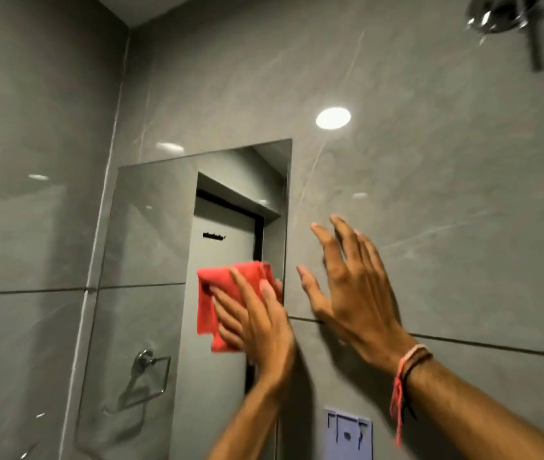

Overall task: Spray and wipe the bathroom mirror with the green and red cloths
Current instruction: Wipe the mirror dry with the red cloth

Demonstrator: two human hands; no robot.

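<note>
Nearest: right hand [347,287], bare, threads tied at the wrist, fingers spread and empty, palm flat on the glossy grey tiled wall [430,194] just right of the mirror's edge, apparently bracing.

Left hand [254,317], fingers extended flat, presses the crumpled red-pink microfibre cloth [217,293] against the frameless rectangular wall mirror [151,244], near its right edge, about mid-height. It is pressing rather than gripping.

Progress, as a judgement: red-cloth wiping pass underway, so likely mid to late task. Glass above and left of the cloth looks fairly clear, no obvious droplets or streaks, though blur makes that uncertain. Lower part of the mirror is partly out of view, state unknown. Green cloth and spray bottle not visible; can't tell if those steps are finished.

Farther: chrome towel ring [146,373] reflected at lower left, chrome shower head [499,14] at top right.
</note>
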